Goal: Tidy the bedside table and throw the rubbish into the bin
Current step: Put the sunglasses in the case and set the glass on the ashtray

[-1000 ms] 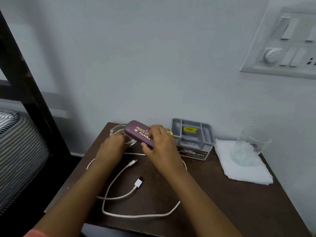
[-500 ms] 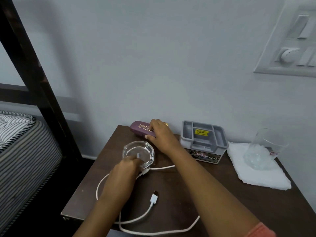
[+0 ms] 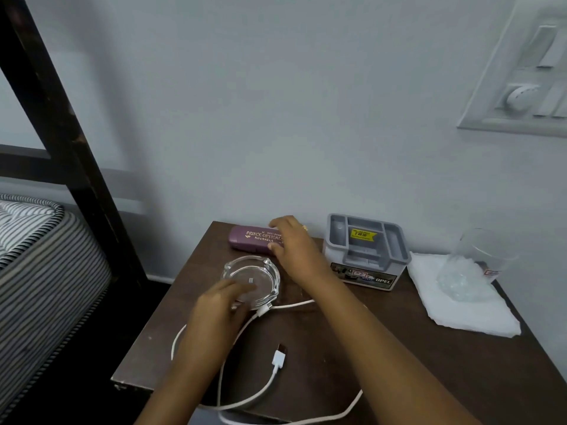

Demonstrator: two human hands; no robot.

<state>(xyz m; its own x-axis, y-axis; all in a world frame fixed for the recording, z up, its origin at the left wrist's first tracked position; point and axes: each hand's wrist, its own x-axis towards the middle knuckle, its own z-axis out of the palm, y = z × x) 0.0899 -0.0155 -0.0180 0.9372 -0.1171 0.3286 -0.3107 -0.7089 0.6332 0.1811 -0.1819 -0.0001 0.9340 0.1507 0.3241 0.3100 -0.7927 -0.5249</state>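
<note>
A purple spectacle case (image 3: 251, 237) lies flat at the back of the dark wooden bedside table (image 3: 414, 363), close to the wall. My right hand (image 3: 297, 250) is at its right end, fingers over the top and thumb at the front edge. In front of it stands a clear glass ashtray (image 3: 257, 271). My left hand (image 3: 214, 314) grips its near rim, fingers reaching inside. A white charging cable (image 3: 277, 360) lies in loose loops across the table's front and hangs over the front edge.
A grey plastic organiser (image 3: 368, 250) stands at the back middle. To its right a white napkin (image 3: 472, 308) has a clear glass tumbler (image 3: 478, 265) lying on it. A striped mattress (image 3: 40, 271) and dark bed post (image 3: 76, 148) are on the left. A switch panel (image 3: 527, 87) is on the wall.
My right hand has carried the purple case from above the table down to the back edge. My left hand has drawn the ashtray forward, toward the table's middle.
</note>
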